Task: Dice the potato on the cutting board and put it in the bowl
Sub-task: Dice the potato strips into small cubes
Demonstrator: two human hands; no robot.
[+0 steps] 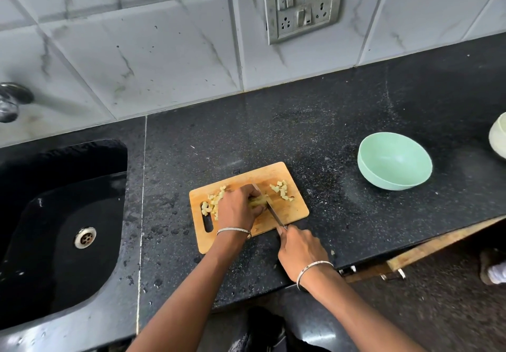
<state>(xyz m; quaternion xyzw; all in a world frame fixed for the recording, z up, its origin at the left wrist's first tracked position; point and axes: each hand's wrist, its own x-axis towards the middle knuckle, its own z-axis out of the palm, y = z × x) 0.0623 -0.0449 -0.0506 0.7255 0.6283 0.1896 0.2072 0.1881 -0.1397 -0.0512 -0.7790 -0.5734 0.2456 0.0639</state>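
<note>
Chop in progress: left hand (236, 209) down on cutting board (291, 210), fingers curled over potato (258, 201), pinning it mid-board. Then right hand (299, 250) at board's front edge, fingers wrapped tight round knife (269, 206) handle, blade angled across board, edge against potato just beside left fingertips. Look: diced pieces (212, 204) heaped at board's left end by handle slot, smaller heap (282, 190) toward board's far right corner. Board near front edge of desk (301, 132). Green bowl (394, 161) upright, well apart toward desk's right end. Black sink (63, 214) at left end
</note>
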